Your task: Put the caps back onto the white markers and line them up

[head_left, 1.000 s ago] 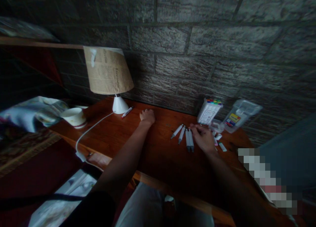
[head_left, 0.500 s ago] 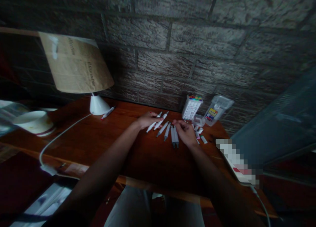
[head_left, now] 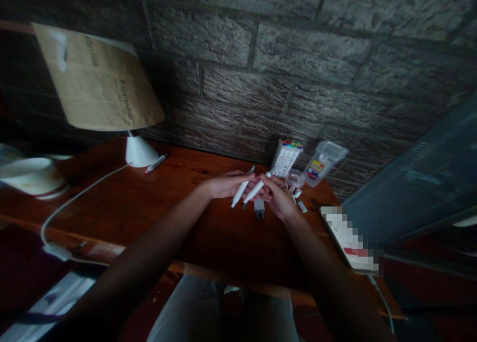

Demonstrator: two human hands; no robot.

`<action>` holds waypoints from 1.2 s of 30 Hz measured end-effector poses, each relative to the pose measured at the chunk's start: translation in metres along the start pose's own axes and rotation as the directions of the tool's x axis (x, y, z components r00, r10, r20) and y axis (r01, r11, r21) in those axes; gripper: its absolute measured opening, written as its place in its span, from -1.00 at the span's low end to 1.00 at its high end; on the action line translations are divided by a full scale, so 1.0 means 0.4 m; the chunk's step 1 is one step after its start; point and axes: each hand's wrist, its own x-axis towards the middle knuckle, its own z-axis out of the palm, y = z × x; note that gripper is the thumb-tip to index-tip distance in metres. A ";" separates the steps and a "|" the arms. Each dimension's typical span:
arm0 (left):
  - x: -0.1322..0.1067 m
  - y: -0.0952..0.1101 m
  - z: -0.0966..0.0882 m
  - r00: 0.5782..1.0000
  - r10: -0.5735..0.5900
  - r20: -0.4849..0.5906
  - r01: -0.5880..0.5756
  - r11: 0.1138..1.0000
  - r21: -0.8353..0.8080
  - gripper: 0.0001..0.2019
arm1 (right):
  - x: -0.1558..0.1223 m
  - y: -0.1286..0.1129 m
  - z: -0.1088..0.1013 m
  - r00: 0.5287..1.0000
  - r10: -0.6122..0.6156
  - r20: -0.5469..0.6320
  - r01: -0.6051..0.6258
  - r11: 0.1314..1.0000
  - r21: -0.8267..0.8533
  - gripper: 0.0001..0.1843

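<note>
My left hand [head_left: 223, 184] and my right hand [head_left: 278, 197] meet over the middle of the wooden desk [head_left: 149, 203]. Between them they hold up two white markers [head_left: 249, 193], slanted, tips pointing down left. Which fingers grip which marker is hard to make out in the dim light. Two more markers [head_left: 259, 210] lie flat on the desk just below the hands. Behind my right hand stands a white marker case [head_left: 285, 158] with coloured caps on top, and a clear plastic case [head_left: 325, 163] leans beside it.
A lamp [head_left: 100, 89] with a paper shade stands at the back left, its cord [head_left: 74, 198] trailing over the desk's front edge. One marker [head_left: 155, 164] lies by the lamp base. A white bowl [head_left: 33, 175] sits far left. A brick wall backs the desk. A power strip [head_left: 350, 238] lies right.
My left hand came from the desk's back middle over to the markers, gathered some, and both hands have lifted two off the desk. My view swung right and closer.
</note>
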 end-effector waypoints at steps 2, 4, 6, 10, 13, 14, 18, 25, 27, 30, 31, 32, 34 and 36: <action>-0.002 0.003 0.001 0.999 0.000 0.054 -0.002 0.999 0.039 -0.62 | -0.001 -0.001 0.001 1.000 0.004 0.009 -0.004 1.000 0.008 -0.52; -0.003 0.003 0.000 0.996 0.006 0.092 -0.013 0.997 0.074 -0.57 | -0.003 -0.002 0.003 1.000 0.003 0.019 -0.003 1.000 0.008 -0.55; -0.004 0.002 -0.001 0.995 0.003 0.102 -0.013 0.995 0.100 -0.54 | -0.007 -0.002 0.006 1.000 -0.002 0.015 0.002 1.000 0.010 -0.57; -0.008 0.007 0.003 0.994 -0.044 0.099 0.027 0.986 0.165 -0.44 | -0.014 -0.005 0.010 0.999 -0.029 0.030 0.029 1.000 0.006 -0.63; -0.011 0.010 0.010 0.993 -0.081 0.087 0.063 0.978 0.198 -0.39 | -0.014 -0.008 0.007 0.999 -0.030 0.040 0.030 1.000 -0.001 -0.66; -0.011 0.010 0.012 0.993 -0.082 0.086 0.064 0.978 0.199 -0.39 | -0.013 -0.009 0.006 0.999 -0.022 0.033 0.022 1.000 -0.003 -0.66; -0.010 0.010 0.016 0.995 -0.034 0.096 0.017 0.986 0.168 -0.46 | -0.009 -0.010 0.002 1.000 0.004 0.019 -0.004 1.000 0.006 -0.69; 0.009 -0.009 -0.011 1.000 0.014 0.002 -0.015 0.995 0.097 -0.52 | -0.007 -0.005 -0.001 0.997 -0.026 0.067 0.021 0.997 0.078 -0.57; 0.015 -0.016 -0.023 0.997 0.077 -0.017 -0.075 0.993 0.087 -0.56 | -0.006 -0.005 -0.001 0.999 -0.012 0.052 0.007 0.996 0.094 -0.48; 0.019 -0.017 -0.033 0.983 0.160 -0.095 -0.155 0.986 0.059 -0.65 | -0.006 -0.008 0.000 1.000 0.018 0.014 -0.019 0.995 0.099 -0.43; 0.019 -0.016 -0.032 0.976 0.171 -0.133 -0.165 0.985 0.050 -0.67 | -0.006 -0.009 0.001 1.000 0.027 0.004 -0.027 0.994 0.103 -0.42; 0.018 -0.013 -0.031 0.971 0.170 -0.166 -0.165 0.985 0.046 -0.68 | -0.006 -0.011 0.001 0.999 0.032 -0.005 -0.031 0.994 0.108 -0.41; 0.014 -0.008 -0.026 0.968 0.146 -0.203 -0.139 0.989 0.050 -0.66 | -0.005 -0.014 0.002 0.999 0.034 -0.020 -0.032 0.994 0.104 -0.40; 0.011 -0.004 -0.021 0.971 0.121 -0.205 -0.111 0.992 0.060 -0.63 | -0.006 -0.016 0.003 0.999 0.034 -0.033 -0.032 0.996 0.081 -0.44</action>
